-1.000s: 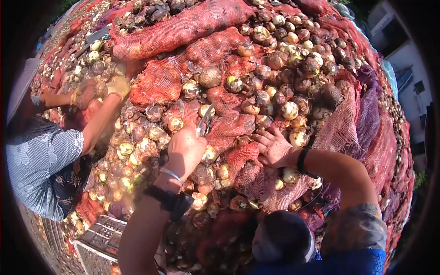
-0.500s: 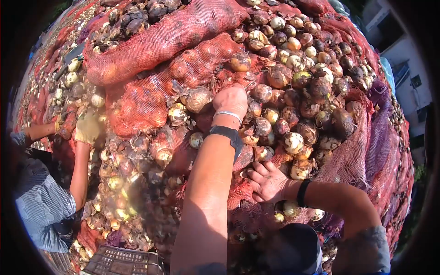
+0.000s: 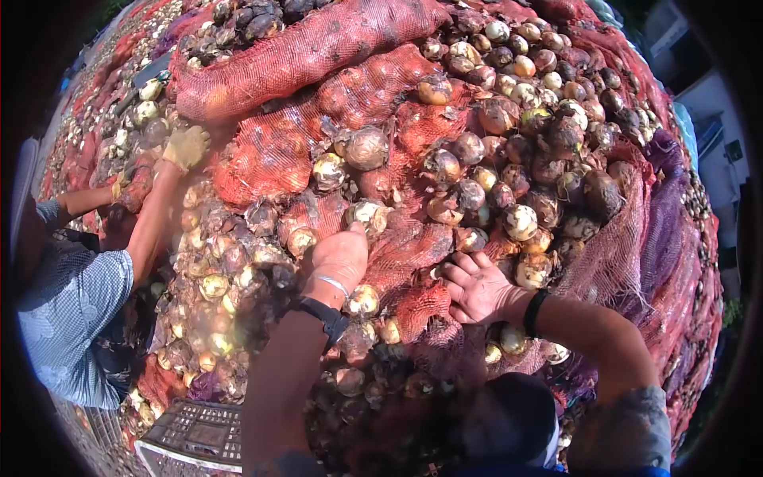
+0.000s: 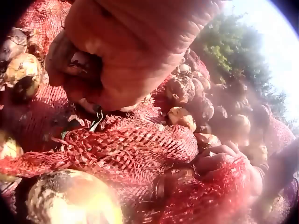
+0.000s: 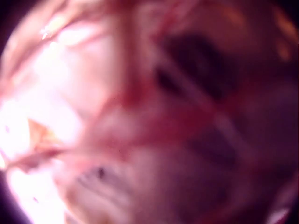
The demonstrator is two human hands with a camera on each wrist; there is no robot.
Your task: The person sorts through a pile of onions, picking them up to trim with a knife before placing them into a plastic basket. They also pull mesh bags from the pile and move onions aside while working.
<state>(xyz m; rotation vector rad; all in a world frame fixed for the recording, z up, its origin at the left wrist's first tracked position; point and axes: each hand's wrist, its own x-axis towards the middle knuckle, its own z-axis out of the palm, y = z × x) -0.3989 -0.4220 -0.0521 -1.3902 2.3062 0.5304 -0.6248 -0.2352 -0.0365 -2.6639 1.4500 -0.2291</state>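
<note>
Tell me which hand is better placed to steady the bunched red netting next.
Probably the right hand: it lies right at the bunched red netting and appears to grip it. The left hand is farther off, curled by a pale onion.

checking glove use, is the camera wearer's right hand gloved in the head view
No, the right hand is bare, its uncovered skin running back to a dark band.
</note>
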